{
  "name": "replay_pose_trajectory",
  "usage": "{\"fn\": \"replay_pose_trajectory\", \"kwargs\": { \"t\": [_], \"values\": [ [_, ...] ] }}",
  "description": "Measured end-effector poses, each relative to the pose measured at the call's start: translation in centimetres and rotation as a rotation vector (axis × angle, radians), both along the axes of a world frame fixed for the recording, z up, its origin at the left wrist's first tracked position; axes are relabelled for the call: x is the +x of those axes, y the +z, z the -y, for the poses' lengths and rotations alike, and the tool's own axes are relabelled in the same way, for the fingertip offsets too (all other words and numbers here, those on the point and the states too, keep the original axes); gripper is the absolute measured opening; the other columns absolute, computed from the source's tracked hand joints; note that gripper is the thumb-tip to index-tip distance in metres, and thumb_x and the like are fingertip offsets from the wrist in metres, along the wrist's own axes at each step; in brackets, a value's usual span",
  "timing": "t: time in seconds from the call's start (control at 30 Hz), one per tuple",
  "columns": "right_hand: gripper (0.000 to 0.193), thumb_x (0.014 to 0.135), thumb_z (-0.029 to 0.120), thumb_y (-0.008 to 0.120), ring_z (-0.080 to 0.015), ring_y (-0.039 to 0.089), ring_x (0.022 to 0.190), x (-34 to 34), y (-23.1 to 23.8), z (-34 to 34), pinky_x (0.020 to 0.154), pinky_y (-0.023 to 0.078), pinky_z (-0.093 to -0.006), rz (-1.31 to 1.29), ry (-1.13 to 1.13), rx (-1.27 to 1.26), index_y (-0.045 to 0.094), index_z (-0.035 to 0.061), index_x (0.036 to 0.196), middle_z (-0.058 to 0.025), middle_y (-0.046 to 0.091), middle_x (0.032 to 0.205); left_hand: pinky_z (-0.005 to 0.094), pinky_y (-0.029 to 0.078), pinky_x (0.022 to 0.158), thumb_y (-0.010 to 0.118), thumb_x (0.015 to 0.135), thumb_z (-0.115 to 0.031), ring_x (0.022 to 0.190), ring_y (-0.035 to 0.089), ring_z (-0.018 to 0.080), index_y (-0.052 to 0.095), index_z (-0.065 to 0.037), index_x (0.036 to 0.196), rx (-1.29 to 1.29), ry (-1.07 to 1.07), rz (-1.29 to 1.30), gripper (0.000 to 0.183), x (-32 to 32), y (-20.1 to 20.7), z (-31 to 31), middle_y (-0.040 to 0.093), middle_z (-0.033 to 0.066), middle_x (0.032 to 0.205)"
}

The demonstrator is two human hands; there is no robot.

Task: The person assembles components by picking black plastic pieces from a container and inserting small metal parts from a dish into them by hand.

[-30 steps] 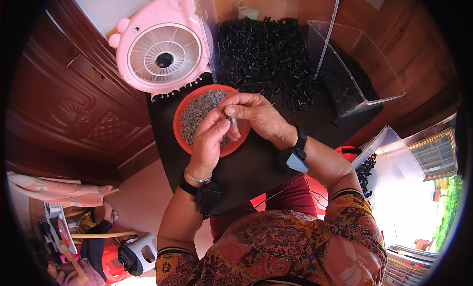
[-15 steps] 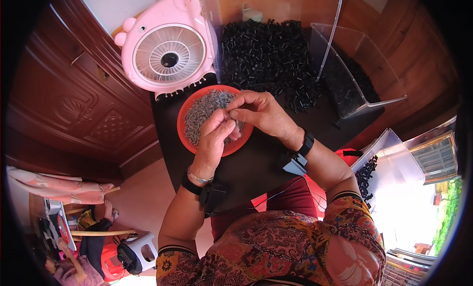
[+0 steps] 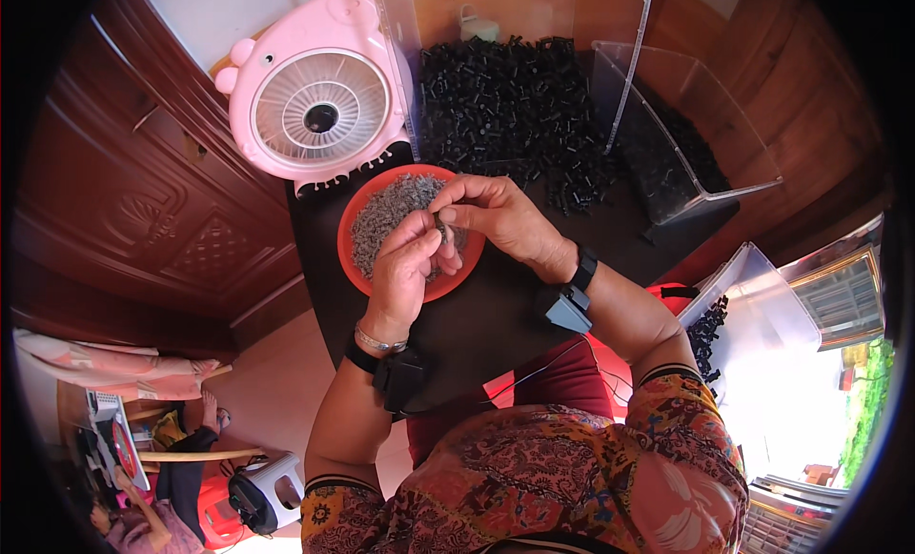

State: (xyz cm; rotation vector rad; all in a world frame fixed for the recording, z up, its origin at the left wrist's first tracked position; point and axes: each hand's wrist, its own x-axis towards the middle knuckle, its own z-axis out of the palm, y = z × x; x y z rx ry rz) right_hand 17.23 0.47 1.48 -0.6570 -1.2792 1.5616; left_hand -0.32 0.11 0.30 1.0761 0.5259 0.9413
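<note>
Over an orange-red bowl [image 3: 349,251] of small grey parts [image 3: 393,211], my two hands meet with their fingertips close together. My left hand [image 3: 408,266] is curled, thumb against the fingers, and a small dark piece [image 3: 440,227] shows at its fingertips. From the right, my right hand [image 3: 496,218] pinches at the same spot with thumb and forefinger. The piece is too small and covered to tell its kind. Behind the bowl lies a heap of short black plastic parts [image 3: 515,106], partly inside a clear bin [image 3: 629,87] tipped on its side.
A pink pig-shaped fan [image 3: 262,149] stands at the table's back left. Another clear bin [image 3: 710,196] with black parts is at the right edge of the dark table [image 3: 477,339]. Lower right is a third clear bin [image 3: 762,306]. Another person [image 3: 157,511] sits far left.
My hands stay together over the bowl, the fingers shifting slightly. The dark piece between the fingertips shows more now. The whole view has moved a little.
</note>
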Motion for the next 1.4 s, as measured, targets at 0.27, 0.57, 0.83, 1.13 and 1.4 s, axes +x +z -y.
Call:
{"fn": "replay_pose_trajectory", "kwargs": {
  "t": [0.27,0.57,0.83,1.13,1.4],
  "values": [
    [0.010,0.091,0.002,0.056,-0.0086,0.061,0.070,-0.2,0.0,-0.2,0.068,0.051,-0.0229,0.010,-0.028,0.115,0.063,0.0002,0.098,-0.0029,0.063,0.082,0.0254,0.044,0.067,0.048,0.094,-0.020,0.072,0.055,0.0129,0.052,-0.005,0.090,0.039,-0.036,-0.017,0.016,-0.1,0.2,-0.1,0.054,0.0029,0.080],
    [0.009,0.091,0.004,0.056,-0.0094,0.061,0.068,-0.3,0.2,0.1,0.065,0.051,-0.0236,-0.018,0.008,0.066,0.061,-0.0001,0.098,-0.0030,0.062,0.081,0.0251,0.045,0.067,0.047,0.094,-0.018,0.072,0.055,0.0128,0.052,-0.005,0.091,0.038,-0.004,-0.017,0.014,0.3,0.2,0.2,0.054,0.0030,0.081],
    [0.025,0.084,0.003,0.067,-0.0098,0.059,0.081,-0.6,0.8,0.7,0.074,0.050,-0.0246,0.048,0.051,0.028,0.058,0.0016,0.108,-0.0030,0.059,0.097,0.0263,0.046,0.070,0.047,0.093,-0.015,0.073,0.055,0.0136,0.051,-0.003,0.097,-0.004,0.083,0.096,0.014,-0.1,-0.8,-0.2,0.054,0.0040,0.084],
    [0.035,0.075,0.001,0.072,-0.0100,0.058,0.088,-1.2,0.7,1.1,0.078,0.049,-0.0249,0.304,-0.150,0.221,0.059,0.0018,0.108,-0.0027,0.057,0.101,0.0273,0.046,0.069,0.047,0.093,-0.016,0.073,0.056,0.0145,0.052,-0.002,0.099,-0.053,0.126,0.103,0.016,0.2,-0.6,0.1,0.055,0.0050,0.086],
    [0.033,0.075,0.002,0.073,-0.0108,0.060,0.085,-1.7,0.4,1.2,0.076,0.050,-0.0251,0.410,-0.270,0.320,0.060,0.0003,0.105,-0.0030,0.059,0.096,0.0276,0.047,0.067,0.047,0.093,-0.018,0.071,0.056,0.0147,0.053,-0.002,0.098,-0.106,0.177,0.077,0.018,0.4,-0.7,0.4,0.057,0.0051,0.085]
  ]
}}
